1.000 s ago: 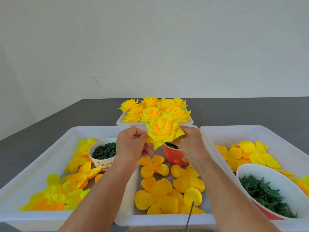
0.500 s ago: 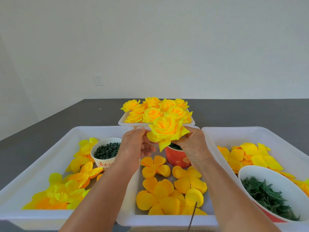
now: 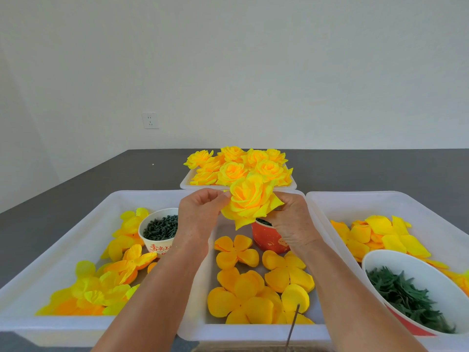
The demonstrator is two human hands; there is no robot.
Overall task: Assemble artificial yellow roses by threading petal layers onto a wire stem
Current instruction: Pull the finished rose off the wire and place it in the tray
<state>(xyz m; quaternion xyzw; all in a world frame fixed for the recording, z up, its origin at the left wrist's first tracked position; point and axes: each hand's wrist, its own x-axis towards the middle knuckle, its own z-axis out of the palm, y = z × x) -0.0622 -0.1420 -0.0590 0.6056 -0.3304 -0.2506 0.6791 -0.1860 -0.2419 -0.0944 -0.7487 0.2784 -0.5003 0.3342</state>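
1. The yellow rose (image 3: 250,202) is hanging in mid-air above the middle tray (image 3: 253,332).
2. The left hand (image 3: 200,214) is pinching its petals; the right hand (image 3: 291,222) is gripping its other side.
3. Finished roses (image 3: 236,166) are sitting in the far tray behind.

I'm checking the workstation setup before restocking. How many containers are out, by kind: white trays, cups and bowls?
White trays: 4, namely left tray, middle tray, right tray and far tray
Cups: 2, namely white cup and red cup
Bowls: 1, namely bowl
Total: 7
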